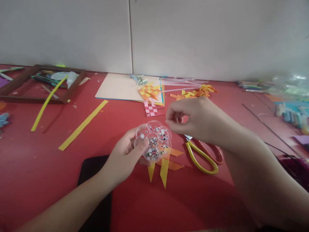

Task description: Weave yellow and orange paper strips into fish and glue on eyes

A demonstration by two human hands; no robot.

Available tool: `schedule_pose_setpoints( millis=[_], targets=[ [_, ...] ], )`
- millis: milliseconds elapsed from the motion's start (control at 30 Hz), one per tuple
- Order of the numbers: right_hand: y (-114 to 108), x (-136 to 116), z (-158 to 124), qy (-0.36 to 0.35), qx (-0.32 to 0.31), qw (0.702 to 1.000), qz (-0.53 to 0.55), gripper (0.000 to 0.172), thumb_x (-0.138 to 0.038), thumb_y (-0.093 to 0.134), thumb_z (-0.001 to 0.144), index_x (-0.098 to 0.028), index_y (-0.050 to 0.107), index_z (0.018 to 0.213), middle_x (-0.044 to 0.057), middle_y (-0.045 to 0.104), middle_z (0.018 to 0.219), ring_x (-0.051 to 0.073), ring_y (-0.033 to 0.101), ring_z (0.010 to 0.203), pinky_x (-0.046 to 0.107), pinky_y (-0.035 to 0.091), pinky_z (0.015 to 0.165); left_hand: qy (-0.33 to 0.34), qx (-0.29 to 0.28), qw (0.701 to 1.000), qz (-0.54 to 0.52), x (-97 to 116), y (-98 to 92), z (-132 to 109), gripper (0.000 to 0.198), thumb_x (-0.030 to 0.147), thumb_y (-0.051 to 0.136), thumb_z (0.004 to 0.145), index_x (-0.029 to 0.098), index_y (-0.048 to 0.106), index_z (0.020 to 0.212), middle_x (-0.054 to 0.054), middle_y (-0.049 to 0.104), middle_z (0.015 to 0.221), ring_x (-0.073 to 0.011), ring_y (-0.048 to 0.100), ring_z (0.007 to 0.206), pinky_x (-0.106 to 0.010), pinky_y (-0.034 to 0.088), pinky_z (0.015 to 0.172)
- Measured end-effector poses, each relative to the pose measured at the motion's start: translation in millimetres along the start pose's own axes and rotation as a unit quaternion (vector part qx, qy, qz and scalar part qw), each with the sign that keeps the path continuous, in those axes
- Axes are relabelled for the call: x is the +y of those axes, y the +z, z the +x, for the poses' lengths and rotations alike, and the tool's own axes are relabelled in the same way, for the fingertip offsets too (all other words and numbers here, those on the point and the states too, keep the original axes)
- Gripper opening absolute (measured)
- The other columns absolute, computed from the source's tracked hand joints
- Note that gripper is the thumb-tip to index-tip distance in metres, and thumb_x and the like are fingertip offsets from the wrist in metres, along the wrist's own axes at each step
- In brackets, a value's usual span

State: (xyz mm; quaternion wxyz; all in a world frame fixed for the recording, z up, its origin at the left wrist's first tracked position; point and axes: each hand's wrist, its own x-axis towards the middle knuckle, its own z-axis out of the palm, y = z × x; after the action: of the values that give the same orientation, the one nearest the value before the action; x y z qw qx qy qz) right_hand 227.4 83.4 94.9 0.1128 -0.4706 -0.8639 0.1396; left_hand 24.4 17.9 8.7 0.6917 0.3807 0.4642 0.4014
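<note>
Googly-eye case, clear and flower-shaped, with petal compartments around a round middle one. Held up above the red worktop, between its near and far edges. Filled with loose googly eyes, crowded in the middle and near compartments, sparser on the left. Gripped firmly in the left hand, closed round the left rim, thumb on top, fingers underneath.

Just beyond the right rim, in the air: the right hand, fingers curled, thumb and fingertips drawn close together. Cannot tell whether quite meeting, nor whether pinching anything tiny.

Poking out below the case, toward the near edge: orange and yellow paper strips. Right of these, scissors with one yellow and one red handle, blades mostly hidden behind the right hand. Partly under the left forearm, toward the near edge: a flat black slab.

Near the far edge: a cream sheet, bearing an orange-and-yellow paper weave; just nearer, a pink checkered weave. Toward the far edge's left end: a brown wooden frame around a white glue bottle.
</note>
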Motion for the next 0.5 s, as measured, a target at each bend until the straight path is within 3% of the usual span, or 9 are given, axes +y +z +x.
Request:
schedule_pose_setpoints(
  millis=[133,233,300,433,500],
  targets=[
    [20,15,7,0.071,-0.071,0.993,-0.055,0.01,-0.011,0.055,0.081,-0.018,0.062,0.084,0.002,0.066,0.073,0.014,0.056,0.063,0.025,0.034,0.057,0.021,0.056,0.998,-0.012,0,-1.0,4,0.052,0.037,0.066,0.091,0.023,0.049,0.139,-0.009,0.071,0.116,-0.0187,0.073,0.083,-0.025,0.063,0.057],
    [44,20,13,0.05,-0.158,0.982,-0.086,0.015,-0.007,0.052,0.082,-0.016,0.063,0.078,0.003,0.064,0.072,0.012,0.053,0.061,0.025,0.031,0.057,0.03,0.081,0.996,-0.026,0,-2.3,5,0.049,0.034,0.067,0.091,0.022,0.051,0.136,-0.008,0.071,0.116,-0.0181,0.073,0.082,-0.024,0.062,0.055],
    [54,20,17,0.043,-0.185,0.977,-0.098,0.019,-0.005,0.051,0.081,-0.015,0.063,0.072,0.002,0.061,0.066,0.01,0.047,0.055,0.026,0.029,0.055,0.028,0.081,0.996,-0.029,0,-2.4,4,0.049,0.035,0.067,0.09,0.023,0.052,0.135,-0.008,0.071,0.115,-0.018,0.073,0.082,-0.024,0.062,0.056],
    [47,19,19,0.031,-0.194,0.973,-0.118,0.024,-0.005,0.05,0.082,-0.015,0.068,0.068,0.002,0.06,0.062,0.011,0.048,0.056,0.026,0.03,0.056,0.022,0.056,0.998,-0.026,-2,-1.2,1,0.05,0.039,0.067,0.091,0.024,0.052,0.135,-0.007,0.072,0.112,-0.0174,0.073,0.079,-0.024,0.063,0.057],
    [33,18,17,0.044,-0.153,0.979,-0.128,0.028,-0.008,0.049,0.086,-0.016,0.072,0.073,0.004,0.063,0.064,0.014,0.055,0.06,0.027,0.033,0.058,0.021,0.04,0.999,-0.012,-4,-0.6,-1,0.054,0.042,0.069,0.089,0.023,0.05,0.137,-0.006,0.073,0.104,-0.0171,0.073,0.075,-0.025,0.063,0.058]
  ],
)
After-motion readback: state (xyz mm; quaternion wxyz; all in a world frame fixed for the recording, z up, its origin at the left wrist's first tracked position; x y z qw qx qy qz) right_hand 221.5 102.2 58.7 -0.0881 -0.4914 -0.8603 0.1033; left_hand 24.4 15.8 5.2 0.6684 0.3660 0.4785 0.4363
